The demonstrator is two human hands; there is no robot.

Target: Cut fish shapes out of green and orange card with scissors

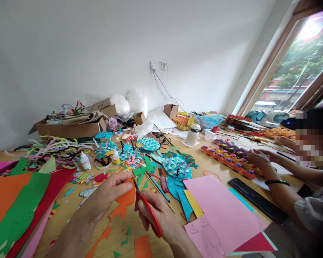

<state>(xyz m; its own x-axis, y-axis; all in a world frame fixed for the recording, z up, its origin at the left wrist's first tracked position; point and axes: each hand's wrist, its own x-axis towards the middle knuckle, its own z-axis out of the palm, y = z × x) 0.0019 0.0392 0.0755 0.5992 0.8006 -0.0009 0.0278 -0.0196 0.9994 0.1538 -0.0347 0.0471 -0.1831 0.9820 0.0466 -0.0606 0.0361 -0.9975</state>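
My left hand [107,193] pinches the upper edge of an orange paper fish [123,201], from which a thin strip of paper trails downward. In my right hand [157,211] are red-handled scissors [152,214], their blades at the right edge of the orange paper. Under my hands lie an orange offcut [143,247] and small green scraps [126,236]. Just right of the scissors rests a pink sheet [220,211] with fish outlines drawn on it, a yellow paper strip [193,204] beside it.
Coloured paper sheets [5,200] are stacked at left, near a pile of pipe cleaners [56,154]. Glue bottles [85,161] and blue woven paper fish [177,165] lie beyond my hands. At right, a co-worker's hands [260,159] touch a painted egg carton [226,157].
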